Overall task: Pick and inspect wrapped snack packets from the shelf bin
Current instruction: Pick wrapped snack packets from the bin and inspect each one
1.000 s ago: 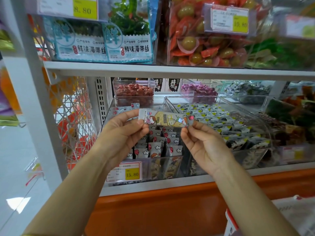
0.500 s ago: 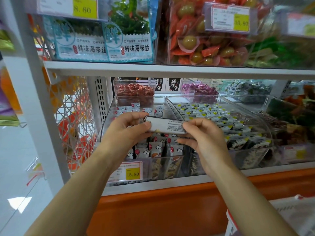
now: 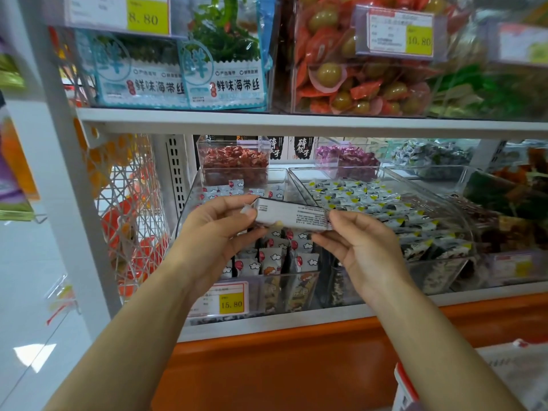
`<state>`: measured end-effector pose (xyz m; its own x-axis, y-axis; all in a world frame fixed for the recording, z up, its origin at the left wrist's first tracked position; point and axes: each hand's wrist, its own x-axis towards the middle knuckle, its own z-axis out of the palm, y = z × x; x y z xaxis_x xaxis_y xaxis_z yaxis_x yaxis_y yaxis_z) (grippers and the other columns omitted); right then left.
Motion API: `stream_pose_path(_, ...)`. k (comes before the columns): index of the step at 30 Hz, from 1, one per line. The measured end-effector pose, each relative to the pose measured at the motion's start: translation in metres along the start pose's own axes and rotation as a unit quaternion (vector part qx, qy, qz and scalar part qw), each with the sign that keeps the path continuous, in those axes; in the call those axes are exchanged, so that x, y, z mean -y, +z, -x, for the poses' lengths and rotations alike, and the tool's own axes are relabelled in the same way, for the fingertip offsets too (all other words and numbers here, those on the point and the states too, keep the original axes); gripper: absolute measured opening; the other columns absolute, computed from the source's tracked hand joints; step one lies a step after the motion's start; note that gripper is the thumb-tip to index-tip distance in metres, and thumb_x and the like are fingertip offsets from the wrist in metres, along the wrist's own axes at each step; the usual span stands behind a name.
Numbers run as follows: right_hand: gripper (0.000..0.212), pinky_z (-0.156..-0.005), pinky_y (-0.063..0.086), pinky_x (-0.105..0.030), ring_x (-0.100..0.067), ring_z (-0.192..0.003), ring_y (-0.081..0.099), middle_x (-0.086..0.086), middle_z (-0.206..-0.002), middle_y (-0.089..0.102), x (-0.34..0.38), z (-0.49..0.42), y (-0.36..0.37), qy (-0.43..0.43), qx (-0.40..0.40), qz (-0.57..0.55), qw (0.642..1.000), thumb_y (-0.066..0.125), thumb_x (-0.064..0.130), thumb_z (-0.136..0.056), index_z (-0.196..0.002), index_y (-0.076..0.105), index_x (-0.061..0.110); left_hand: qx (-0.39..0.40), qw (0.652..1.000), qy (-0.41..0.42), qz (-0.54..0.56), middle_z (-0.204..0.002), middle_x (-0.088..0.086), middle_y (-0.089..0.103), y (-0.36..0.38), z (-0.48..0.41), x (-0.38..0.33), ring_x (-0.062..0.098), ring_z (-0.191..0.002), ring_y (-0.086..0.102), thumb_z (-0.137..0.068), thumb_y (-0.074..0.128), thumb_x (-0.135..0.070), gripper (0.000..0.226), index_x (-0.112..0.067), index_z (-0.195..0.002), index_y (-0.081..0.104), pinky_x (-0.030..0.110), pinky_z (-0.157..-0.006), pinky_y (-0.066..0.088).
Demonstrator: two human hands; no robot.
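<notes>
The snack packet (image 3: 292,216) hung above the clear shelf bin (image 3: 189,197), its long axis running left to right, right end tilted slightly down, printed white back facing the camera. The left hand (image 3: 219,232) and right hand (image 3: 360,247) each pinched one end.

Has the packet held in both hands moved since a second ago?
Yes. The packet has been turned over: its white text side now faces the camera, and it sits slightly lower relative to the red-candy box behind it.
</notes>
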<state>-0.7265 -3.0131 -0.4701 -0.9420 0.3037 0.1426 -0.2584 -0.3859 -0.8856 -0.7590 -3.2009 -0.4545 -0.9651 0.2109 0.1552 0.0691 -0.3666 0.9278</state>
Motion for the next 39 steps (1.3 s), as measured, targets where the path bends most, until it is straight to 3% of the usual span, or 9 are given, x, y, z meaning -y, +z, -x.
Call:
stream_pose_path(2, 0.019, -0.064, 0.057, -0.024, -0.021, -0.077, 0.071, -0.012, -0.086, 0.073, -0.001, 0.000, 0.000, -0.014, 0.016, 0.010, 1.000, 0.061, 0.001, -0.083, -0.070, 0.073, 0.008, -0.017, 1.000, 0.008, 0.005, -0.089, 0.012, 0.071, -0.001, 0.000, 0.000, 0.022, -0.086, 0.069, -0.087, 0.053, 0.002, 0.010, -0.001, -0.084, 0.063, 0.025, -0.070, 0.057)
stream_pose_path(7, 0.022, -0.069, 0.057, -0.023, -0.020, -0.082, 0.072, -0.005, -0.083, 0.074, -0.005, 0.002, 0.003, -0.056, 0.057, 0.076, 0.994, 0.060, -0.010, -0.082, -0.077, 0.071, 0.008, -0.043, 0.999, 0.011, 0.024, -0.085, 0.008, 0.074, 0.000, 0.000, 0.002, 0.016, -0.083, 0.071, -0.093, 0.048, -0.003, 0.032, -0.004, -0.066, 0.066, 0.020, -0.067, 0.056)
stream_pose_path(13, 0.021, -0.076, 0.056, -0.023, -0.012, -0.088, 0.070, 0.008, -0.091, 0.072, -0.006, 0.004, 0.007, -0.106, 0.085, 0.161, 0.978, 0.067, 0.006, -0.083, -0.092, 0.069, 0.025, -0.120, 0.993, 0.010, -0.008, -0.083, 0.012, 0.071, 0.001, -0.004, 0.006, 0.017, -0.076, 0.072, -0.094, 0.051, -0.009, 0.024, -0.001, -0.072, 0.053, 0.019, -0.062, 0.055)
stream_pose_path(17, 0.021, -0.076, 0.051, -0.019, 0.002, -0.086, 0.062, 0.014, -0.092, 0.068, -0.008, 0.003, 0.012, -0.173, 0.078, 0.335, 0.923, 0.070, 0.018, -0.081, -0.092, 0.066, 0.035, -0.120, 0.983, 0.028, -0.138, -0.088, 0.017, 0.068, 0.005, -0.006, 0.011, 0.019, -0.075, 0.071, -0.093, 0.054, -0.014, 0.023, 0.005, -0.081, 0.057, 0.021, -0.060, 0.056)
stream_pose_path(22, 0.012, -0.058, 0.048, -0.010, 0.001, -0.066, 0.060, 0.009, -0.077, 0.065, 0.003, -0.018, 0.014, -0.165, -0.023, 0.276, 0.947, 0.064, 0.019, -0.086, -0.078, 0.065, 0.029, -0.109, 0.980, 0.033, -0.160, -0.089, 0.009, 0.068, 0.013, -0.016, 0.012, 0.015, -0.073, 0.070, -0.096, 0.050, -0.019, 0.018, -0.005, -0.094, 0.060, 0.023, -0.059, 0.057)
stream_pose_path(26, 0.014, -0.053, 0.056, -0.024, -0.016, -0.061, 0.064, -0.007, -0.083, 0.066, 0.016, -0.051, 0.012, 0.006, -0.122, 0.121, 0.985, 0.062, 0.019, -0.088, -0.077, 0.067, 0.013, -0.128, 0.906, 0.094, -0.392, -0.101, -0.004, 0.062, 0.009, -0.046, 0.014, 0.014, -0.078, 0.062, -0.097, 0.045, -0.016, 0.025, -0.012, -0.118, 0.059, 0.025, -0.065, 0.052)
stream_pose_path(30, 0.015, -0.052, 0.058, -0.027, -0.019, -0.059, 0.066, -0.010, -0.078, 0.066, 0.022, -0.082, 0.013, 0.089, -0.114, 0.048, 0.988, 0.066, 0.018, -0.084, -0.074, 0.064, 0.008, -0.077, 0.801, 0.105, -0.585, -0.120, 0.017, 0.061, 0.008, -0.091, 0.017, 0.027, -0.100, 0.059, -0.096, 0.043, -0.008, 0.028, -0.002, -0.118, 0.060, 0.032, -0.084, 0.047)
stream_pose_path(35, 0.011, -0.059, 0.058, -0.025, -0.019, -0.067, 0.063, -0.010, -0.077, 0.062, 0.018, -0.113, 0.022, 0.101, -0.038, 0.045, 0.993, 0.069, -0.006, -0.076, -0.077, 0.061, 0.001, -0.030, 0.732, 0.062, -0.678, -0.103, 0.020, 0.063, -0.001, -0.134, 0.029, 0.033, -0.095, 0.058, -0.094, 0.042, -0.006, 0.023, 0.002, -0.094, 0.064, 0.045, -0.089, 0.048)
stream_pose_path(39, 0.030, -0.064, 0.058, -0.021, -0.021, -0.077, 0.063, -0.009, -0.082, 0.060, 0.009, -0.129, 0.032, 0.034, 0.006, 0.172, 0.984, 0.065, -0.017, -0.075, -0.101, 0.062, -0.004, 0.012, 0.700, 0.041, -0.713, -0.099, 0.018, 0.060, -0.007, -0.148, 0.037, 0.035, -0.099, 0.056, -0.094, 0.044, -0.012, 0.022, -0.004, -0.084, 0.061, 0.052, -0.091, 0.046)
